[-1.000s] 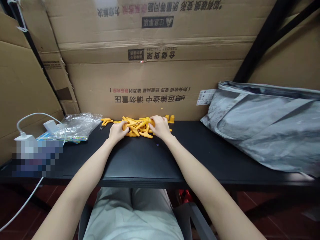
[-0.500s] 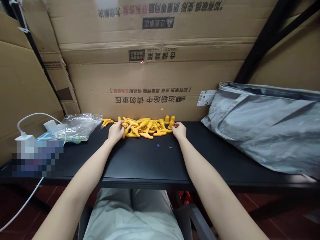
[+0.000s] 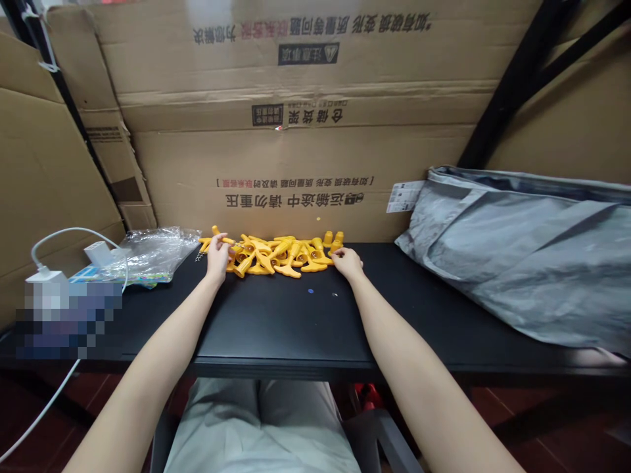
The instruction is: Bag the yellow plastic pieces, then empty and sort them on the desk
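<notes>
A heap of several small yellow plastic parts (image 3: 276, 253) lies at the back of the black table (image 3: 276, 322), against the cardboard. My left hand (image 3: 217, 255) is at the heap's left end, fingers closed round one yellow part (image 3: 221, 240) lifted a little above the table. My right hand (image 3: 346, 261) rests at the heap's right end, fingers curled and pinched on a yellow part (image 3: 335, 248) there. Both forearms reach forward across the table.
A crumpled clear plastic bag (image 3: 152, 249) lies left of the heap, with a white charger and cable (image 3: 96, 249) beside it. A large grey fabric bag (image 3: 522, 249) fills the right side. Cardboard boxes (image 3: 296, 157) wall the back and left. Two tiny bits (image 3: 310, 290) lie near my right hand.
My right hand moved from the middle of the heap to its right end. My left hand shifted left and lifted one yellow part. The heap spread out wider.
</notes>
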`<control>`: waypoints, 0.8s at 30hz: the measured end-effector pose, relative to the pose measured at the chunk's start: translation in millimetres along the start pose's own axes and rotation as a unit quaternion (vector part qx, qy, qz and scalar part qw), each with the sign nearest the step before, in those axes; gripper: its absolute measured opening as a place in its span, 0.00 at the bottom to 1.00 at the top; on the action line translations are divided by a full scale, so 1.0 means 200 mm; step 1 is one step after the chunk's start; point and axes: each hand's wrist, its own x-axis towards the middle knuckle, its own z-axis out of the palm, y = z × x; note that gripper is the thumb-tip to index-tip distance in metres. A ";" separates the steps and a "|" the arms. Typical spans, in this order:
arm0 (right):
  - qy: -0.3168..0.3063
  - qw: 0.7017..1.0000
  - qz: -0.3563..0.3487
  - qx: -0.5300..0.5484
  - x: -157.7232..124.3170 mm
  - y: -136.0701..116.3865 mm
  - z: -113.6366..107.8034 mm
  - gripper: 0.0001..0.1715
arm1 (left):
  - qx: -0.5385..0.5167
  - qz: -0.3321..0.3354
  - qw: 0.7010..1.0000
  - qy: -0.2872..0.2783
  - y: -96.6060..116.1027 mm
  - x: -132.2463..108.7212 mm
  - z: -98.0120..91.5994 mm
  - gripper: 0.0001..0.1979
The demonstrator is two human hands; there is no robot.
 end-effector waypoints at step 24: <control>-0.139 0.987 -0.050 -0.060 -0.03 -0.03 0.00 0.31 | 0.085 0.103 0.985 0.110 -0.10 0.12 -0.09 0.09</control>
